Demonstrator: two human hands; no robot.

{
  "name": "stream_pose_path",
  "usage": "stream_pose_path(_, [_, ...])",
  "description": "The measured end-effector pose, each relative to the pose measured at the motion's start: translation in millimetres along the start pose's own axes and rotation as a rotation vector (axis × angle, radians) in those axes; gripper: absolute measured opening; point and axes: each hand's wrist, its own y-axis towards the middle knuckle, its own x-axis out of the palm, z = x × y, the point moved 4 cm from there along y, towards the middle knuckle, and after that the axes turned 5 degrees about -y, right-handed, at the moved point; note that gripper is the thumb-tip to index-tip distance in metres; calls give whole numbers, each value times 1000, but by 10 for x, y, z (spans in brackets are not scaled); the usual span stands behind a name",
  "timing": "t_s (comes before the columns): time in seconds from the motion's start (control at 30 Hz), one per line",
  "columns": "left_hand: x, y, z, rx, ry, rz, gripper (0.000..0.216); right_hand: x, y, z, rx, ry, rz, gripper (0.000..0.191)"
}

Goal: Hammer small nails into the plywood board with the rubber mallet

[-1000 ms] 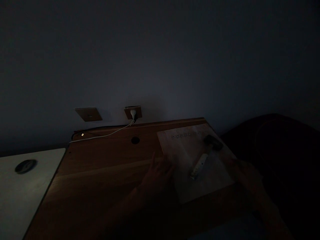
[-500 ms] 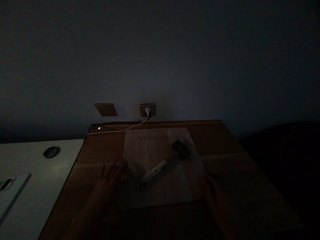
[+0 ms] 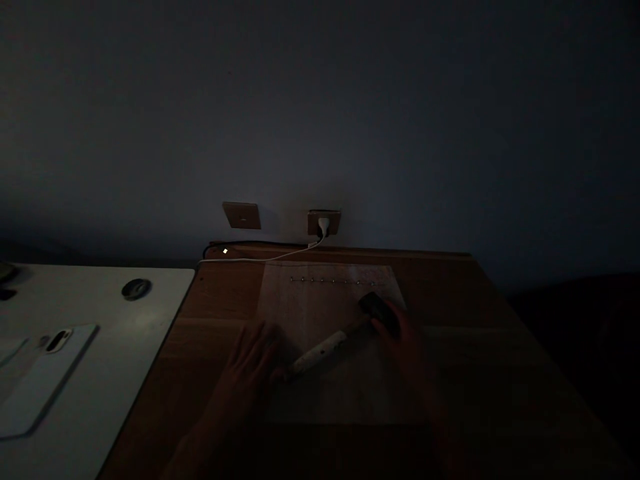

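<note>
In dim light a hammer (image 3: 320,351) with a dark head and a pale, worn handle lies slantwise over a pale board (image 3: 320,400). My right hand (image 3: 407,347) has its thumb and fingers around the hammer's head. Over the board's left edge, my left hand (image 3: 250,360) has its fingers spread, and its thumb is close to the end of the handle; whether they touch is hard to tell. Along the board's far side runs a row of several small shiny nails (image 3: 333,281), which appear to stand upright.
The board rests on a wooden table (image 3: 465,300) against a wall. A plug (image 3: 323,225) with a white cable sits in a wall socket, beside another wall plate (image 3: 242,215). At left, a white desk (image 3: 165,287) bears a round dark disc (image 3: 136,289) and a flat pale object (image 3: 45,380).
My right hand has moved from the board's right edge to the hammer's head and taken hold of it. My left hand has come closer to the handle end. The view has shifted left.
</note>
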Motion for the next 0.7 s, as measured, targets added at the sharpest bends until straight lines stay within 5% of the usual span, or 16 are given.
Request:
stream_pose_path(0.23, [-35, 14, 47, -17, -61, -129, 44, -308, -141, 300, 109, -56, -65, 61])
stream_pose_path(0.37, [-25, 153, -101, -43, -131, -139, 39, -469, -85, 228, 64, -145, -62, 60])
stream_pose_path(0.5, [68, 700, -339, -141, -202, -151, 33, -523, 307, -150, -74, -358, 22, 44])
stream_pose_path(0.6, [107, 1275, -524, -196, -209, -156, 31, -340, 663, -402, -159, -589, -203, 33])
stream_pose_path(0.7, [93, 1745, -652, -217, -234, -253, 35, -175, 928, -519, -198, -602, -268, 21])
